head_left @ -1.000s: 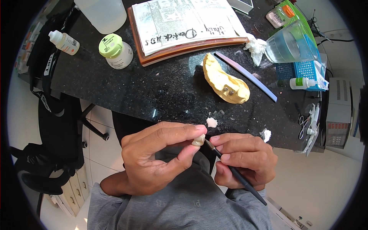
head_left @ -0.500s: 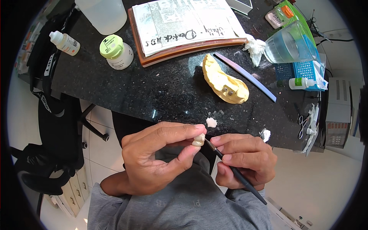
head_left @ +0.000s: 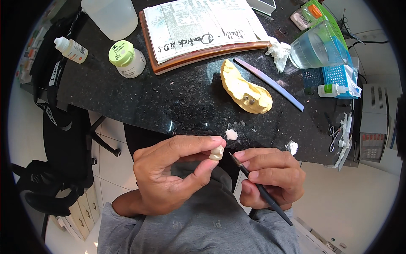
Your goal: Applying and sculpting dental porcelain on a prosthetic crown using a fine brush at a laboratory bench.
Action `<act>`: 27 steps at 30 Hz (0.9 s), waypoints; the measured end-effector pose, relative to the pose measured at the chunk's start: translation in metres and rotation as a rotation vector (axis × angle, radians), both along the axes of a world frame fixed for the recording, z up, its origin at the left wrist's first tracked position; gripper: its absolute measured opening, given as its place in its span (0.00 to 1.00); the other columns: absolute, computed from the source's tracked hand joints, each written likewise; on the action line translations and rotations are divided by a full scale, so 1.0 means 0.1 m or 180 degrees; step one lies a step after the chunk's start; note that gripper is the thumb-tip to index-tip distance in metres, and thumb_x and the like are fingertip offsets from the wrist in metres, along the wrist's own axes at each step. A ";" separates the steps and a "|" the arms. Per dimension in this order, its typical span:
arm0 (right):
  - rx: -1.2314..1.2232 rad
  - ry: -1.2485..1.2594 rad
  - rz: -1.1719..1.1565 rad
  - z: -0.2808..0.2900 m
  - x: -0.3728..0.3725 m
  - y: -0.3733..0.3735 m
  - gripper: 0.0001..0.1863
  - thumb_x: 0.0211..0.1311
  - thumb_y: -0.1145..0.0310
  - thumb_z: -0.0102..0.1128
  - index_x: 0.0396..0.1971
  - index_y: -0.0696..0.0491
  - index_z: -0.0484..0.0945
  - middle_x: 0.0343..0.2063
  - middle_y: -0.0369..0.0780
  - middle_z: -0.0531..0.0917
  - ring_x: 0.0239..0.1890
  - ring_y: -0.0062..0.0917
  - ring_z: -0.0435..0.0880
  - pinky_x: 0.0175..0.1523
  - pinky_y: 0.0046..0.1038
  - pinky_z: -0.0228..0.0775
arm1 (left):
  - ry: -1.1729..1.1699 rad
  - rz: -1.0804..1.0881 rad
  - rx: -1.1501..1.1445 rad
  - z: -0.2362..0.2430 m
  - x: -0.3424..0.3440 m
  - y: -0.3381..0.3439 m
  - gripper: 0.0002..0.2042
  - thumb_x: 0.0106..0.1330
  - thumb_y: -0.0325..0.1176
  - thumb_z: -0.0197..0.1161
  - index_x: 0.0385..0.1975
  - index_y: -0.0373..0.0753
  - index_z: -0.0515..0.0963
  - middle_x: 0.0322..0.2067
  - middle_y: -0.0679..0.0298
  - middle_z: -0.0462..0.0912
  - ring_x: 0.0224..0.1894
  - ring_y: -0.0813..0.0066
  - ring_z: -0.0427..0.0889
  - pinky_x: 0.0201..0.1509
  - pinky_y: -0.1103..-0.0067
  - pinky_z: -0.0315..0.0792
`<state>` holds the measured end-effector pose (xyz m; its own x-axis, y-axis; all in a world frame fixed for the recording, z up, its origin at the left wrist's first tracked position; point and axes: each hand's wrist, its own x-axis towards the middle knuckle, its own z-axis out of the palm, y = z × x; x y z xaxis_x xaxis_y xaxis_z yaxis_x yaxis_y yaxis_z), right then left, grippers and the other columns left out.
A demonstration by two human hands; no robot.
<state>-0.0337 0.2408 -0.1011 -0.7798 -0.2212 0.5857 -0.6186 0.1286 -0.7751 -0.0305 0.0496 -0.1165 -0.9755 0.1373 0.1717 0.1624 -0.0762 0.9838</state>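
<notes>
Between thumb and index finger, my left hand (head_left: 169, 175) pinches a small glossy off-white dental crown piece (head_left: 216, 153). My right hand (head_left: 272, 178) grips a slim black-handled brush (head_left: 264, 192) like a pen. Its thin tip points up and left, a short gap from the crown piece. Beyond my hands, a yellow plaster dental model (head_left: 245, 91) lies on the dark countertop, with two small grey stubs in it. A small heap of whitish material (head_left: 231, 134) sits just past my left fingertips, and a white lump (head_left: 292, 147) rests past my right hand.
A purple-blue nail file (head_left: 270, 84) lies beside the model. Farther back are a wooden-framed pad (head_left: 207, 29), a green-lidded jar (head_left: 129, 63), a dropper bottle (head_left: 72, 50), a glass of water (head_left: 315, 48), crumpled tissue (head_left: 279, 55) and a blue basket (head_left: 336, 76). Scissors (head_left: 333, 137) lie at right.
The brush tip has drawn away from the crown piece, leaving a gap. My left hand has shifted slightly left, still pinching the piece. The whole view has moved a little.
</notes>
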 end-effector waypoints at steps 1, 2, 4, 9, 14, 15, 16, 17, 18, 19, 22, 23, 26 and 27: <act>0.0032 -0.0012 0.0002 0.02 0.00 0.00 0.13 0.44 0.82 0.73 0.31 0.63 0.79 0.27 0.48 0.83 0.34 0.38 0.89 0.36 0.31 0.86 | 0.0012 0.0046 0.0075 0.00 0.00 0.01 0.15 0.56 0.15 0.68 0.44 0.28 0.81 0.41 0.50 0.86 0.44 0.66 0.87 0.46 0.78 0.84; 0.0025 -0.0016 -0.0003 0.00 0.00 0.00 0.13 0.44 0.82 0.73 0.31 0.63 0.79 0.27 0.48 0.83 0.34 0.38 0.89 0.36 0.31 0.86 | 0.0008 0.0041 0.0068 -0.02 0.00 0.01 0.15 0.56 0.15 0.68 0.44 0.28 0.81 0.41 0.50 0.86 0.44 0.66 0.87 0.46 0.78 0.84; 0.0057 0.0050 0.0017 -0.04 -0.02 -0.01 0.13 0.43 0.82 0.72 0.31 0.63 0.79 0.27 0.48 0.83 0.33 0.38 0.89 0.36 0.31 0.86 | -0.0119 0.0082 0.0183 -0.04 0.01 0.01 0.15 0.56 0.14 0.67 0.44 0.28 0.80 0.42 0.50 0.86 0.45 0.66 0.87 0.48 0.77 0.83; 0.0152 0.0084 -0.0020 0.00 -0.02 -0.02 0.14 0.43 0.82 0.73 0.32 0.62 0.80 0.26 0.47 0.83 0.32 0.35 0.89 0.34 0.28 0.85 | -0.0102 0.0074 0.0215 -0.05 0.01 0.01 0.15 0.56 0.14 0.66 0.45 0.28 0.80 0.42 0.49 0.85 0.45 0.65 0.87 0.49 0.77 0.83; 0.0278 -0.0002 -0.0035 0.04 0.01 0.02 0.14 0.43 0.81 0.73 0.34 0.60 0.81 0.26 0.47 0.84 0.28 0.30 0.87 0.29 0.24 0.82 | -0.0136 0.0060 0.0218 -0.05 0.02 0.01 0.15 0.57 0.14 0.66 0.45 0.28 0.80 0.43 0.49 0.85 0.45 0.65 0.87 0.50 0.77 0.83; 0.0251 -0.0106 -0.0151 0.05 0.03 0.03 0.14 0.43 0.81 0.74 0.33 0.60 0.81 0.27 0.47 0.84 0.26 0.28 0.86 0.28 0.23 0.80 | -0.0140 0.0061 0.0236 -0.05 0.01 0.02 0.15 0.57 0.14 0.66 0.45 0.28 0.80 0.42 0.49 0.85 0.46 0.65 0.86 0.50 0.77 0.83; 0.0225 -0.0210 -0.0267 0.07 0.04 0.04 0.14 0.43 0.80 0.74 0.33 0.60 0.81 0.27 0.47 0.84 0.24 0.27 0.86 0.27 0.22 0.79 | -0.0145 0.0062 0.0254 -0.05 0.01 0.02 0.15 0.56 0.13 0.66 0.45 0.28 0.80 0.42 0.49 0.85 0.46 0.65 0.86 0.50 0.77 0.83; 0.0228 -0.0209 -0.0270 0.12 0.04 0.06 0.14 0.43 0.80 0.74 0.33 0.60 0.81 0.27 0.47 0.84 0.24 0.27 0.86 0.27 0.22 0.79 | -0.0145 0.0059 0.0257 -0.04 0.01 0.02 0.15 0.56 0.13 0.66 0.45 0.28 0.80 0.42 0.49 0.85 0.46 0.65 0.86 0.50 0.77 0.83; 0.0394 -0.0313 -0.0383 0.20 0.03 0.10 0.14 0.42 0.81 0.74 0.31 0.60 0.81 0.26 0.47 0.84 0.23 0.26 0.85 0.27 0.21 0.78 | -0.0104 0.0038 0.0234 -0.03 0.01 0.02 0.15 0.56 0.13 0.66 0.45 0.28 0.80 0.42 0.49 0.85 0.45 0.65 0.87 0.49 0.77 0.83; 0.0562 -0.0417 -0.0496 0.25 0.03 0.12 0.13 0.42 0.81 0.74 0.30 0.60 0.81 0.26 0.47 0.84 0.22 0.25 0.85 0.26 0.20 0.77 | -0.0064 0.0016 0.0212 -0.01 0.00 0.01 0.15 0.56 0.13 0.66 0.44 0.28 0.80 0.41 0.49 0.85 0.45 0.65 0.87 0.49 0.77 0.83; 0.0584 -0.0612 -0.0496 0.19 -0.04 0.18 0.12 0.41 0.82 0.72 0.27 0.61 0.79 0.23 0.45 0.84 0.22 0.25 0.85 0.26 0.20 0.75 | -0.0004 0.0036 0.0066 -0.04 0.01 0.00 0.16 0.55 0.13 0.67 0.44 0.28 0.81 0.39 0.51 0.85 0.43 0.67 0.87 0.47 0.78 0.84; 0.0598 -0.0705 -0.0494 0.18 -0.06 0.19 0.11 0.41 0.82 0.71 0.26 0.61 0.78 0.21 0.45 0.84 0.21 0.25 0.85 0.25 0.20 0.74 | -0.0005 0.0033 0.0068 -0.03 0.01 0.00 0.16 0.55 0.13 0.67 0.44 0.28 0.81 0.39 0.51 0.85 0.43 0.67 0.87 0.47 0.78 0.84; 0.0792 -0.0688 -0.0479 0.18 -0.07 0.20 0.10 0.41 0.81 0.71 0.24 0.60 0.78 0.20 0.43 0.84 0.21 0.25 0.85 0.25 0.21 0.74 | -0.0102 0.0032 0.0021 0.00 0.00 0.00 0.16 0.54 0.14 0.67 0.44 0.29 0.81 0.38 0.52 0.85 0.42 0.69 0.87 0.46 0.78 0.84; 0.0793 -0.0685 -0.0478 0.18 -0.07 0.20 0.10 0.41 0.81 0.71 0.24 0.60 0.78 0.20 0.43 0.84 0.21 0.25 0.85 0.25 0.21 0.74 | -0.0077 0.0016 -0.0002 0.00 0.00 0.00 0.16 0.55 0.14 0.67 0.45 0.29 0.81 0.38 0.53 0.85 0.42 0.69 0.87 0.46 0.78 0.84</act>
